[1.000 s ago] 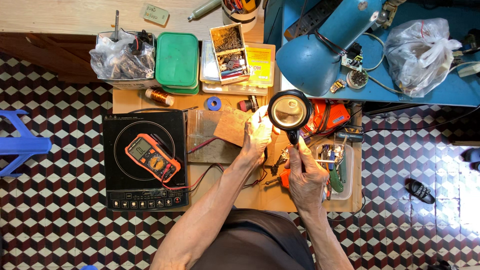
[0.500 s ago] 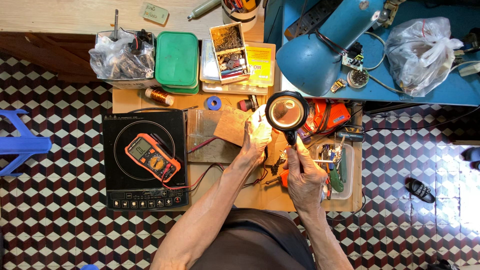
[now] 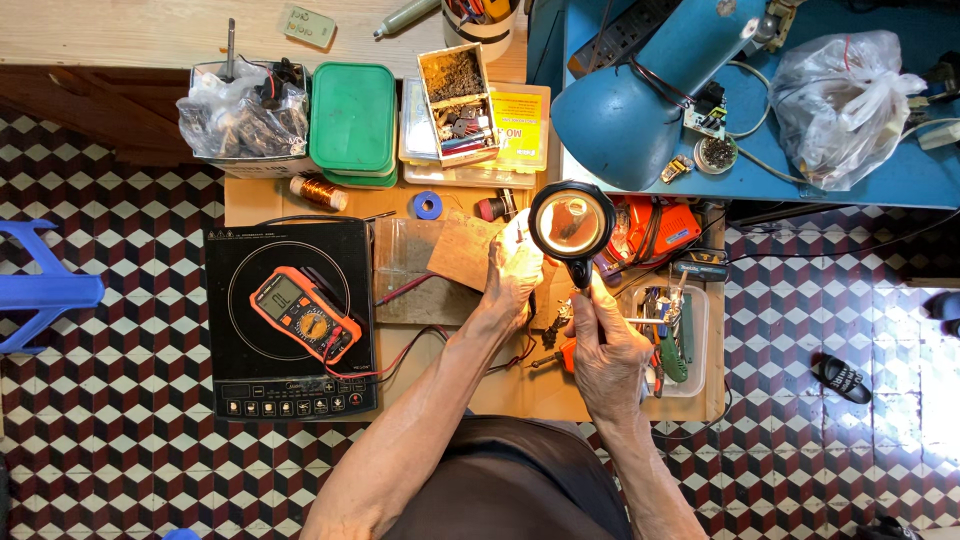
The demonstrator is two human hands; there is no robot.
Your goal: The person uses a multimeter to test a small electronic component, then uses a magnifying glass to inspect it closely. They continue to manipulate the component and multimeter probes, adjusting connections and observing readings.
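Observation:
My right hand (image 3: 607, 350) grips the black handle of a round magnifying glass (image 3: 571, 222), held up over the small wooden table (image 3: 500, 395). My left hand (image 3: 513, 272) is closed on the edge of a brown circuit board (image 3: 464, 255), tilted under the lens beneath the lamp's light. An orange multimeter (image 3: 305, 314) lies on a black induction cooktop (image 3: 290, 318) to the left, its red and black leads trailing toward my hands.
A blue desk lamp (image 3: 640, 100) shines down from the right. Green lidded box (image 3: 350, 120), parts boxes, copper wire spool (image 3: 318, 192), blue tape roll (image 3: 427, 205) line the table's far edge. A clear tool tray (image 3: 672, 335) sits right; blue stool (image 3: 40, 290) stands left.
The magnifying glass and my right hand have shifted very slightly; my left hand still holds the board in the same place.

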